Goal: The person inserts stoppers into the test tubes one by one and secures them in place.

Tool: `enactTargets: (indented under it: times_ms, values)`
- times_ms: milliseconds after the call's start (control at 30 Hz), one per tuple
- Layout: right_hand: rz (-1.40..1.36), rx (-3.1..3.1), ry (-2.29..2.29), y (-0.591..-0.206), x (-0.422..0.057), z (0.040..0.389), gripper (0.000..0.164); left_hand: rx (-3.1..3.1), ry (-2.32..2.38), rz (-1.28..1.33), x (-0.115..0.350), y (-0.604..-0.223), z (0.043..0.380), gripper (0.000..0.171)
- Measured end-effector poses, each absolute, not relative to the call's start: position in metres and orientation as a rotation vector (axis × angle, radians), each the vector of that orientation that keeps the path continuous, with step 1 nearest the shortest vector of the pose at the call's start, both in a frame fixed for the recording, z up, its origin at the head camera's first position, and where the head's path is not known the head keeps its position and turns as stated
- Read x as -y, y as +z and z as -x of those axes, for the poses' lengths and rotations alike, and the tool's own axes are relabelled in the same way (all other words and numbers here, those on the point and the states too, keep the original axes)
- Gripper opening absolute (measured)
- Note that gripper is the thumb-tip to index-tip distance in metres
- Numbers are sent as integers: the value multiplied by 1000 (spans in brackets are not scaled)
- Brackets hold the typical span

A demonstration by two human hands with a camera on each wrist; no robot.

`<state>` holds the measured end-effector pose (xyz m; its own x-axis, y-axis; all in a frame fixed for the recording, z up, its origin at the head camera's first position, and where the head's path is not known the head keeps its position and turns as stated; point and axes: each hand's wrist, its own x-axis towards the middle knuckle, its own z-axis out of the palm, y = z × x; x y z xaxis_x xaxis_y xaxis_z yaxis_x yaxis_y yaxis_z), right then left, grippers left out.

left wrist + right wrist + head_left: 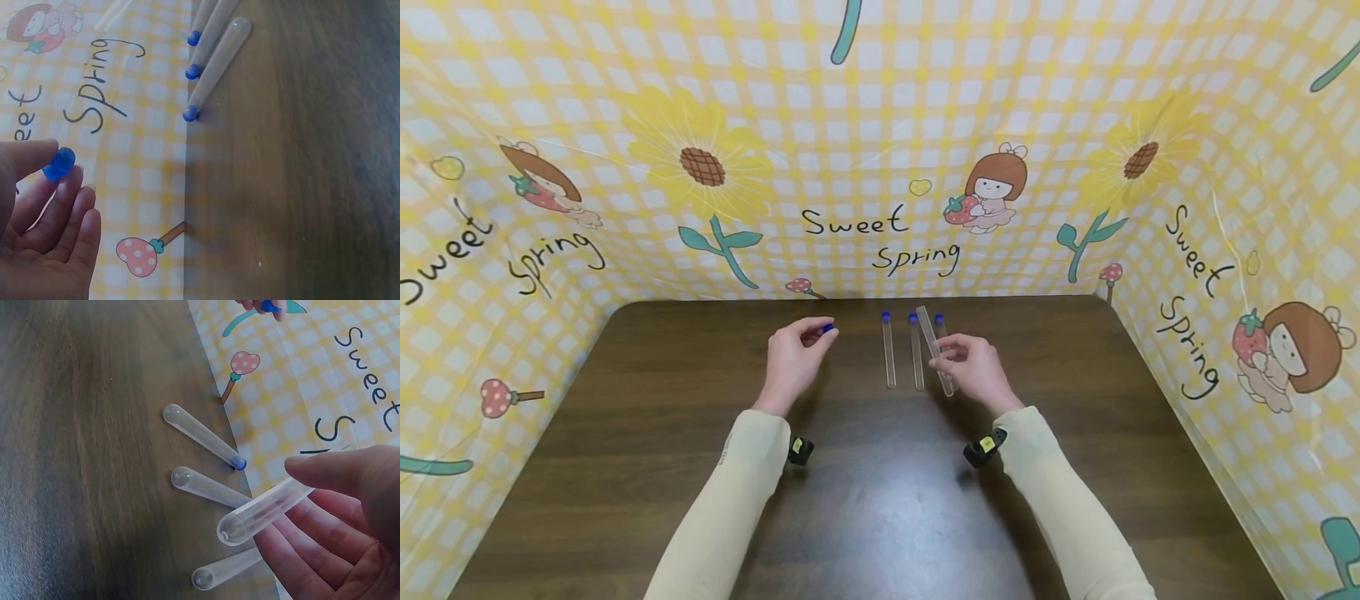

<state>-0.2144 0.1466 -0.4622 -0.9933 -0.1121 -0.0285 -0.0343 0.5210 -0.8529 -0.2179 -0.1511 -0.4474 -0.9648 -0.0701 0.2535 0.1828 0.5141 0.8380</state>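
My left hand (796,357) pinches a small blue cap (59,164) between thumb and fingertips, raised to the left of the tubes. In my right hand (976,367) an uncapped clear test tube (265,512) is held between thumb and fingers, tilted, with its rounded end toward me. Three clear test tubes with blue caps lie side by side on the table: a left one (889,354), a middle one (916,354) and a right one (939,320). The right one is partly hidden behind the held tube and my right hand.
The dark wooden table (880,517) ends at a back wall of yellow checked cloth (820,150), printed with flowers and lettering. The same cloth stands along the left and right sides. A small black camera sits on each wrist.
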Motion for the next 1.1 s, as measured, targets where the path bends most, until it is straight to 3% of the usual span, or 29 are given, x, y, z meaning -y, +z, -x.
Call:
enactTargets:
  times_ms: [1100]
  values:
    - [343, -2578, -1485, -475, -125, 204, 23, 2441, -1559, 121, 128, -447, 218, 25]
